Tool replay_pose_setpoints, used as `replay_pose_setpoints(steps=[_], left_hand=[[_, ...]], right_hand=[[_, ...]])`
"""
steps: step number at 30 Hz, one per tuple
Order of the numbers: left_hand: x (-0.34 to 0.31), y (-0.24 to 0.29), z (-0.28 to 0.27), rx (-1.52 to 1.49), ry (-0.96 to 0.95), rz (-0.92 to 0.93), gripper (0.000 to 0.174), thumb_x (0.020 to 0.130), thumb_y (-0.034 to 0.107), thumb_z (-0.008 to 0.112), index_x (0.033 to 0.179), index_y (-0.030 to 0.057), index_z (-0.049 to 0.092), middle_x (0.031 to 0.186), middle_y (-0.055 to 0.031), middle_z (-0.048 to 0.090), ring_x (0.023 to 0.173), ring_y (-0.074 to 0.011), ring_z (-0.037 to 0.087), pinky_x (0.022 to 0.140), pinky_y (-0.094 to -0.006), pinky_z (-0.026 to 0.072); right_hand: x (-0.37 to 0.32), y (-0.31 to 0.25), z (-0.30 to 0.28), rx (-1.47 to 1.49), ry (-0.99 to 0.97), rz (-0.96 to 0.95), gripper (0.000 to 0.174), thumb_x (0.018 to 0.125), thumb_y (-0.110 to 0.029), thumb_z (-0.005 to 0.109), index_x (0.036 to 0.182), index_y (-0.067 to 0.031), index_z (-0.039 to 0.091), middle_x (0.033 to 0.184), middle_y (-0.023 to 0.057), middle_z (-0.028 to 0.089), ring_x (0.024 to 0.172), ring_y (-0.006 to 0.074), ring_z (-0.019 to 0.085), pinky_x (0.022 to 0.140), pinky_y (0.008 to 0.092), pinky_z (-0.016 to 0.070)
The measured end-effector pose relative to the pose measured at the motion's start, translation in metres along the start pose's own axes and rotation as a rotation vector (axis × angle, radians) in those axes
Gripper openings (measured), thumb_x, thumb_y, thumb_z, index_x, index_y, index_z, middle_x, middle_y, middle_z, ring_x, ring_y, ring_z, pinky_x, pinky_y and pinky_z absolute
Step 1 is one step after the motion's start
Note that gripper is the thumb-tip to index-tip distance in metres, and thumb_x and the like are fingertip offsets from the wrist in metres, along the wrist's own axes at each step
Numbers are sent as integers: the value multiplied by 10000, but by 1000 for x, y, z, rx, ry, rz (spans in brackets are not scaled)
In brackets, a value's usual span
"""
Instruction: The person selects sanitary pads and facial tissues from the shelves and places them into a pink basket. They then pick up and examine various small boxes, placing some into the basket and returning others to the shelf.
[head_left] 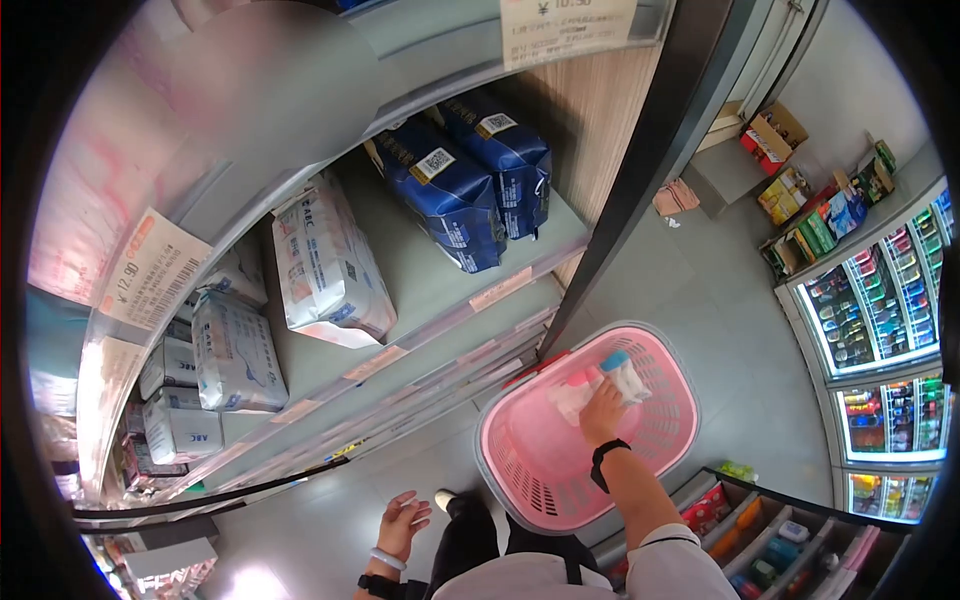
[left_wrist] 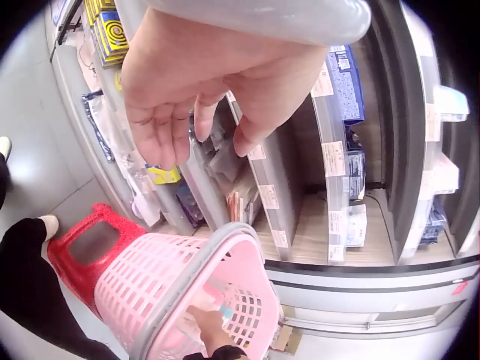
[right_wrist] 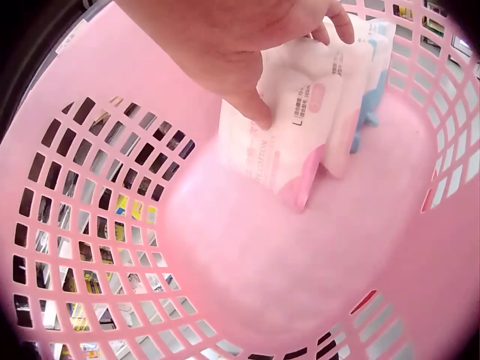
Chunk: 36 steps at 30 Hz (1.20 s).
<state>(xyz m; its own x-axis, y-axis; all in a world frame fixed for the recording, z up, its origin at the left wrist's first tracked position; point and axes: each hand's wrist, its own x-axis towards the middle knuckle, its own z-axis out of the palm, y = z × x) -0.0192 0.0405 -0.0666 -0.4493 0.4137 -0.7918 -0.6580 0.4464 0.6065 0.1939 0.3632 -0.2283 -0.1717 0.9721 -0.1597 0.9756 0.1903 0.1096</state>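
Note:
Down inside the pink basket, my right hand grips a flat white-and-pink soft pack marked L. Its thumb presses the front face while the fingers bend over the top edge. Another pinkish pack and a white-and-blue pack lean right behind it, against the basket wall. My left hand hangs free at my side, holding nothing. In the left wrist view, the left hand's fingers droop loosely in front of the shelves.
A red plastic stand is under the basket. Shelves on the left carry white ABC packs and dark blue packs. Low bins with small goods stand at the right front. Drink coolers line the far right.

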Motion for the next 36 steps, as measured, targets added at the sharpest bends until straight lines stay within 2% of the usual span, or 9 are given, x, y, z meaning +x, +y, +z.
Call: replay_pose_setpoints(steps=[6, 11, 14, 19, 21, 22, 26, 28, 36], left_hand=[[-4, 6, -2, -7, 20, -16, 336, 852, 142, 519, 1159, 33, 437, 973, -128, 587, 898, -210, 575, 759, -315, 466], [-8, 11, -7, 8, 21, 2, 339, 855, 145, 514, 1165, 30, 436, 981, -133, 585, 901, -213, 575, 761, -317, 467], [-9, 16, -10, 11, 11, 25, 341, 858, 147, 512, 1169, 28, 437, 995, -137, 583, 905, -213, 575, 764, -315, 468], [-9, 17, -24, 16, -35, 29, 335, 869, 154, 501, 1175, 32, 439, 1014, -140, 580, 921, -208, 571, 777, -307, 468], [-9, 19, -29, 27, -61, 33, 322, 869, 170, 506, 1157, 40, 445, 1009, -130, 576, 918, -206, 568, 785, -319, 462], [-10, 20, -34, 37, -87, 35, 309, 869, 186, 510, 1139, 47, 452, 1003, -120, 573, 916, -204, 566, 793, -331, 456], [-5, 21, -64, 52, -140, 40, 305, 868, 179, 512, 1135, 45, 458, 998, -116, 577, 908, -201, 569, 785, -326, 458], [-6, 26, -84, 63, -175, 37, 310, 874, 173, 504, 1152, 41, 467, 1018, -116, 581, 927, -195, 568, 783, -300, 464], [-8, 41, -213, 99, -109, 67, 302, 865, 166, 521, 1135, 37, 485, 984, -104, 597, 870, -169, 583, 739, -278, 474]], right_hand=[[-4, -3, -1, 45, -57, 31, 672, 719, -174, 579, 1297, -2, 283, 1177, 102, 423, 1085, 253, 403, 814, 418, 408], [-6, -3, 24, 2, -34, 33, 741, 729, -233, 613, 1324, -4, 234, 1372, 144, 257, 1228, 290, 294, 915, 467, 364], [-8, -1, -21, 176, -125, 50, 825, 708, -280, 657, 1335, -3, 197, 1381, 154, 237, 1240, 300, 277, 939, 483, 344], [-14, -6, -78, 515, 80, 24, 758, 672, -218, 698, 1273, -9, 287, 1292, 194, 336, 1154, 352, 354, 911, 472, 347], [-23, -15, -104, 722, 311, -254, 580, 705, -208, 653, 1176, 5, 390, 1198, 216, 409, 1077, 363, 404, 907, 428, 347], [-31, -22, -114, 721, 312, -247, 580, 705, -208, 653, 1176, 5, 390, 1198, 216, 409, 1077, 363, 404, 907, 428, 347], [-83, -79, -142, 1016, 224, -561, 496, 715, -159, 630, 1137, 13, 433, 1103, 199, 477, 1033, 351, 432, 886, 419, 357], [-107, -124, -140, 963, 217, -709, 505, 713, -166, 630, 1139, 15, 427, 1103, 194, 477, 1039, 342, 431, 893, 420, 354], [-135, -289, -145, 863, 52, -739, 438, 670, -225, 665, 1049, -45, 538, 1061, 187, 536, 1005, 350, 486, 867, 401, 400]])
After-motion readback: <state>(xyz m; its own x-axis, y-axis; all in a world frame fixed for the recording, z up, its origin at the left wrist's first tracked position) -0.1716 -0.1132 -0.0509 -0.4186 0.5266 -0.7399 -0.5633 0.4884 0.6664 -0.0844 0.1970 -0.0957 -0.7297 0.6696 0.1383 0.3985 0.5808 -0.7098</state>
